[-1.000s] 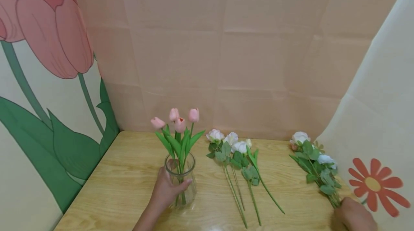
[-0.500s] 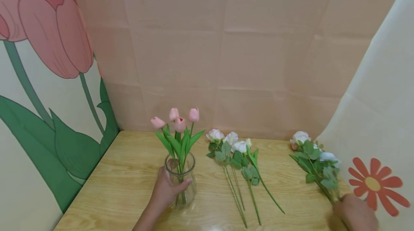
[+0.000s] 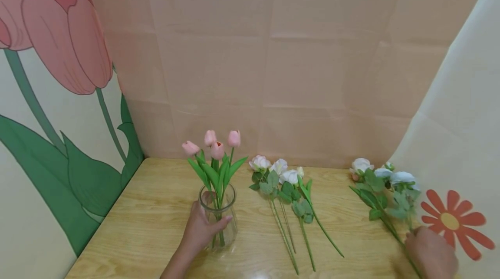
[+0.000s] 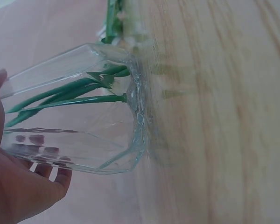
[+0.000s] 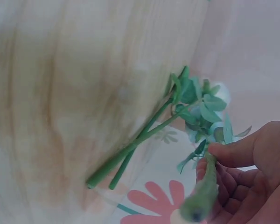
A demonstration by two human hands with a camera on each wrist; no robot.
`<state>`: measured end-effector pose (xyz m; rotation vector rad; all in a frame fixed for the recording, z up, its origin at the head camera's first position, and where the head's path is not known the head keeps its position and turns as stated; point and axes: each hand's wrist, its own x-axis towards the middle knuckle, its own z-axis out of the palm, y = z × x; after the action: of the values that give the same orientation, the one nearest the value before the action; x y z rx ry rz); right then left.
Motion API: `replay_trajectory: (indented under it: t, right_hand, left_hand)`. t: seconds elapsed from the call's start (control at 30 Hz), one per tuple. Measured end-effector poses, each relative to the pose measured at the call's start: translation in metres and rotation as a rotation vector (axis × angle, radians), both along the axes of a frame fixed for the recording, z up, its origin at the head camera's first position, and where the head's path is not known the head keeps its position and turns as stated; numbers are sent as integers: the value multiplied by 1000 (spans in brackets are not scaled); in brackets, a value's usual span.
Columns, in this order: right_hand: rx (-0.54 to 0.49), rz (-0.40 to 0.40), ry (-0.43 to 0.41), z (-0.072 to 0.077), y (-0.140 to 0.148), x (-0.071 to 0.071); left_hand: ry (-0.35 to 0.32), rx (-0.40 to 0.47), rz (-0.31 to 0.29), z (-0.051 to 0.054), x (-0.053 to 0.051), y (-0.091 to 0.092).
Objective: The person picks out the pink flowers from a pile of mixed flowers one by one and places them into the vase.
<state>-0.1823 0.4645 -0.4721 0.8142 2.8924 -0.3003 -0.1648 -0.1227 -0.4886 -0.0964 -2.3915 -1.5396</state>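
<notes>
A clear glass vase (image 3: 230,216) stands on the table, with several pink tulips (image 3: 217,151) inside. My left hand (image 3: 203,230) grips its side, thumb toward the front; the left wrist view shows green stems (image 4: 79,88) through the glass. At the right, my right hand (image 3: 431,253) pinches the green stem (image 5: 207,179) of a white flower (image 3: 403,178) between thumb and fingers. Just left of that flower, a white rose (image 3: 361,165) lies on the table. Two stems (image 5: 123,154) cross on the wood beneath the right hand.
Between the hands, several white and pale pink flowers (image 3: 290,177) lie with stems toward me, beside a green-leaved stem (image 3: 322,229). The wooden table (image 3: 144,222) meets a beige backdrop (image 3: 265,75). Printed flower sheets hang at left (image 3: 58,53) and right (image 3: 468,140).
The right hand has lifted the white flower slightly up and to the right, drawing it apart from the flowers beside it. The left hand and vase have stayed in place.
</notes>
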Motion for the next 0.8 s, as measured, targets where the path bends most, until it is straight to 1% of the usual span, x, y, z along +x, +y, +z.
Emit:
replay_trajectory:
  t: [0.23, 0.37, 0.5, 0.6, 0.67, 0.73, 0.8]
  right_hand:
    - [16, -10, 47, 9, -8, -3]
    - [30, -5, 121, 16, -16, -3]
    - [45, 17, 205, 27, -29, -2]
    - [13, 21, 224, 36, -42, -1]
    - [-19, 28, 213, 41, -50, 1]
    - [-34, 56, 211, 43, -56, 1]
    - [-36, 103, 222, 44, -60, 2]
  left_hand:
    - [-1, -7, 2, 2, 0, 0]
    - [3, -10, 2, 2, 0, 0]
    - [7, -4, -7, 2, -1, 0]
    - [14, -3, -17, 0, -1, -1]
    - [15, -3, -17, -1, -1, -1]
    - [16, -1, -19, -1, -1, -2]
    - [19, 3, -21, -2, -1, -2]
